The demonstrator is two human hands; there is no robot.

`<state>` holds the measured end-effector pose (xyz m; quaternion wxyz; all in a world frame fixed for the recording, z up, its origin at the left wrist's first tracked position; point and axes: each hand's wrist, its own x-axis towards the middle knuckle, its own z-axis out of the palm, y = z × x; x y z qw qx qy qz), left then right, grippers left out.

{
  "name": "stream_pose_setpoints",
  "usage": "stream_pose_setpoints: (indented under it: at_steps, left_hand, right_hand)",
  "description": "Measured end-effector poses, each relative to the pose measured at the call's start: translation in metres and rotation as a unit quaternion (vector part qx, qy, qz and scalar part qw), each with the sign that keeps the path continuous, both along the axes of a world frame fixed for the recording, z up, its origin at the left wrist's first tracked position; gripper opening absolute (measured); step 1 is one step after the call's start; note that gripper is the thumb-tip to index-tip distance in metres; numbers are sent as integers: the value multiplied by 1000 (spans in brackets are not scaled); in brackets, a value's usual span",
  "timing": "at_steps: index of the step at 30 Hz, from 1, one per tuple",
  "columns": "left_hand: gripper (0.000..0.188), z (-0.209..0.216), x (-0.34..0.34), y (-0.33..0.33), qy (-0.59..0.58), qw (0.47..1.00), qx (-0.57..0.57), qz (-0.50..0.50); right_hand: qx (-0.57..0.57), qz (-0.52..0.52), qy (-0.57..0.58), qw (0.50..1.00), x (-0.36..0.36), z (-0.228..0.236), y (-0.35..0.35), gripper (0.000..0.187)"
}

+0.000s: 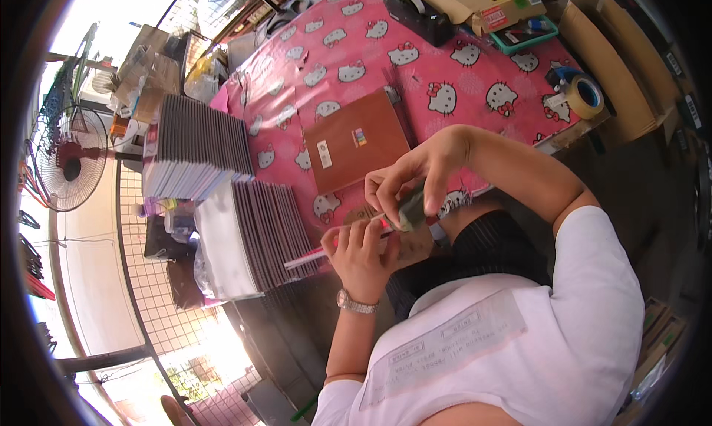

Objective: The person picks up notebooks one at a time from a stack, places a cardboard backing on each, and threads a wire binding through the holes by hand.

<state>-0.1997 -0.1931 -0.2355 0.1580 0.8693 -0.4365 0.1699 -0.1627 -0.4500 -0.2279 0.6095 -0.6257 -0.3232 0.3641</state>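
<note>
My left hand (362, 259), with a metal-band watch on its wrist, is closed near the front edge of the table. A thin pale strip (302, 260) with a pinkish edge runs through its fingers and sticks out to the left. My right hand (426, 166) is bent over from above, fingers and thumb pinching a small dark green, soft-looking piece (411, 209). This piece meets the strip's right end, close to my left fingertips; exactly how they touch is hidden. A brown-covered notebook (356, 140) lies flat just beyond my hands.
Two tall stacks of spiral-bound notebooks (278, 237) stand at the left on the pink patterned tablecloth (415, 77). A tape roll (584, 97), a green tray (525, 36), a black tape dispenser (419, 18) and cardboard (604, 70) are at the right. A fan (70, 159) stands far left.
</note>
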Motion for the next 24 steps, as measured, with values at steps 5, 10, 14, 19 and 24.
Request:
stream_pose_setpoints:
  at_steps: [5,10,14,19,24]
  left_hand:
    - [30,-1,3,-1,-13,1000,-6,0]
    - [32,-6,-3,4,-3,1000,-12,-3]
    - [34,-6,1,4,16,1000,-25,-9]
    - [42,-11,5,7,4,995,-90,34]
    - [37,-3,17,29,-32,994,-34,98]
  right_hand:
    - [127,51,19,990,-4,-2,6,48]
    - [26,3,3,1000,-2,-5,9,51]
    - [-192,-65,-145,969,0,-3,14,54]
    - [70,22,2,997,4,3,24,55]
    - [19,-52,-55,997,17,-6,37,51]
